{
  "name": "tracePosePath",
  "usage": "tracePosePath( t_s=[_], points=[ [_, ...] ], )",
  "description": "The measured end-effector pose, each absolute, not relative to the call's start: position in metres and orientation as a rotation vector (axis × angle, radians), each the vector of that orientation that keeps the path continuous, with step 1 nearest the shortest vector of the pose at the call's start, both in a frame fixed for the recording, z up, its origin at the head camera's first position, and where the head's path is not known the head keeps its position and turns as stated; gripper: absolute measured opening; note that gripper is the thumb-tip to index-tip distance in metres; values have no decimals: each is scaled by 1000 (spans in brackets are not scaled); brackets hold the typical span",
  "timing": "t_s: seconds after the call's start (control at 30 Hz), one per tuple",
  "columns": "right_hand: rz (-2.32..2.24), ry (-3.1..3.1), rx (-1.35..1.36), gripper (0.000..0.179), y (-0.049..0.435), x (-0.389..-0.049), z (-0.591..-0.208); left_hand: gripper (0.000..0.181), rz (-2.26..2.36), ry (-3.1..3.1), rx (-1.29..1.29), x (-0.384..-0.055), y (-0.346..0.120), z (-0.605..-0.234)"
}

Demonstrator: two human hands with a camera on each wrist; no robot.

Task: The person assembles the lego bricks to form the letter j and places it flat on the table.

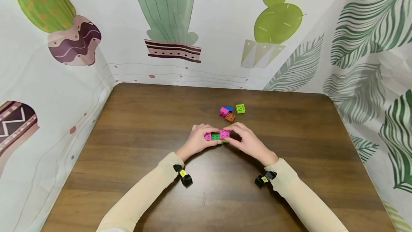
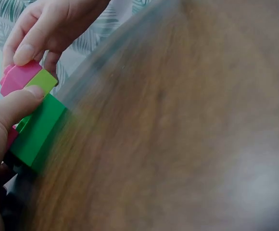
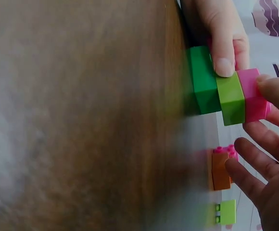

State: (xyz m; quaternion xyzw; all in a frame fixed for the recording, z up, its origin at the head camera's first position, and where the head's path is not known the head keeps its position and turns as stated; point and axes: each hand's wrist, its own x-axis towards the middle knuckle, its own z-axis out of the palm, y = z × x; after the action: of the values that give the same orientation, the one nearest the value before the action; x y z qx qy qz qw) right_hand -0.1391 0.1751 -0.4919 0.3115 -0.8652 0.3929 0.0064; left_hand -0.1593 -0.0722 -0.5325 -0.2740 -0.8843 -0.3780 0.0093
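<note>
My left hand [image 1: 201, 137] grips a small stack of toy building bricks, its thumb along the near side. The stack has a long green brick [image 3: 204, 82] at the bottom, a lime brick [image 3: 231, 98] above its right end and a pink brick [image 1: 207, 136] toward the left. With thumb and fingers my right hand [image 1: 246, 141] pinches another pink brick [image 1: 224, 134], which sits on top of the lime one. In the left wrist view that pink brick [image 2: 21, 77] is right against the lime brick [image 2: 42, 82].
Just beyond the hands lie loose bricks on the wooden table [image 1: 145, 110]: a pink one [image 1: 223, 111], a blue one [image 1: 229, 108], an orange-brown one [image 1: 230, 117] and a lime one [image 1: 240, 109]. Patterned cloth [image 1: 222, 46] hangs behind the table's far edge.
</note>
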Motion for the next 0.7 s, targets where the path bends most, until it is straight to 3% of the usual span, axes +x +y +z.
tracePosePath(
  t_s=[0.43, 0.7],
  points=[
    [1239, -2648, 548, 23, 197, -177, -498, 43, -1175, -2777, -827, -165, -70, -535],
    [970, -2803, 501, 42, 208, -204, -497, 42, -1199, -2775, -816, -164, -70, -535]
  ],
)
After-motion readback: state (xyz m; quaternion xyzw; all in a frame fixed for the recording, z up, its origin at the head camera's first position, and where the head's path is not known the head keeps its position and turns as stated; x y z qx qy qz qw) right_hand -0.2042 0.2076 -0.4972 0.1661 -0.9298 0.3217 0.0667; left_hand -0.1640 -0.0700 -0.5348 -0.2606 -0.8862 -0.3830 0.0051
